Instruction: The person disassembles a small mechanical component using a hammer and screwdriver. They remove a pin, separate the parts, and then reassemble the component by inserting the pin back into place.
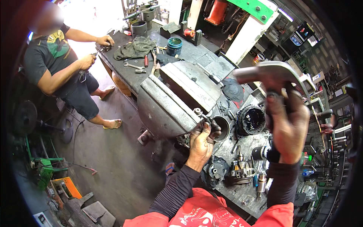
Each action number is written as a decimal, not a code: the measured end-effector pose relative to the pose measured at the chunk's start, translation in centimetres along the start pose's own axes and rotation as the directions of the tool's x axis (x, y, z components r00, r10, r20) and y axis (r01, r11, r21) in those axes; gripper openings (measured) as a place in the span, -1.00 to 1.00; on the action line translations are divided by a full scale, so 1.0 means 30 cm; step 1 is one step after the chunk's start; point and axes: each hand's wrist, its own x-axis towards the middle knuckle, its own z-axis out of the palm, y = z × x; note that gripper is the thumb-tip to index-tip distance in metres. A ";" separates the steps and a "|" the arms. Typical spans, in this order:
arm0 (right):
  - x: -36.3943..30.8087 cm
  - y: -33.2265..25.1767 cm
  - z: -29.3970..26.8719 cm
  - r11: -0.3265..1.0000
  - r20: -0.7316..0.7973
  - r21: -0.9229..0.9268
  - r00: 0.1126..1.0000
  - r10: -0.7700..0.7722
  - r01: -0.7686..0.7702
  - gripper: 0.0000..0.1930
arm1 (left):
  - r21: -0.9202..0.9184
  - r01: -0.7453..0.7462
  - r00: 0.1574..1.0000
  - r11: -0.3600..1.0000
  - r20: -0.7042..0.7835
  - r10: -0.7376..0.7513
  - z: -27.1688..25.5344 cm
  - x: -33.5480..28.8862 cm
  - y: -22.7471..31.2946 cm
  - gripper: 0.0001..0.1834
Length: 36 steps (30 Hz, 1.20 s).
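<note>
Gripping a hammer raised — right hand just below its head.

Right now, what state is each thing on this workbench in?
Large grey steel bench vise: jaws closed.
Steel hammer: raised, gripped by right hand.
Small dark metal part: held by left hand beside the vise.
Green round tin: upright, open.
</note>
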 end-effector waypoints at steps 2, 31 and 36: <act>-0.038 -0.017 -0.066 0.975 -0.078 0.199 0.990 0.121 -0.104 -0.77 | -0.026 0.022 0.999 0.999 -0.036 -0.023 0.003 -0.001 0.000 -0.88; -1.919 0.668 -0.554 0.450 -0.574 -0.466 0.647 0.502 -0.762 -0.40 | 0.900 -0.164 0.867 0.404 -0.064 0.495 -0.070 0.066 -0.015 -0.89; -1.955 0.879 -0.552 0.501 -0.471 -0.544 0.740 0.481 -0.673 -0.50 | 0.701 -0.216 0.919 0.679 -0.090 0.385 -0.014 0.028 -0.006 -0.88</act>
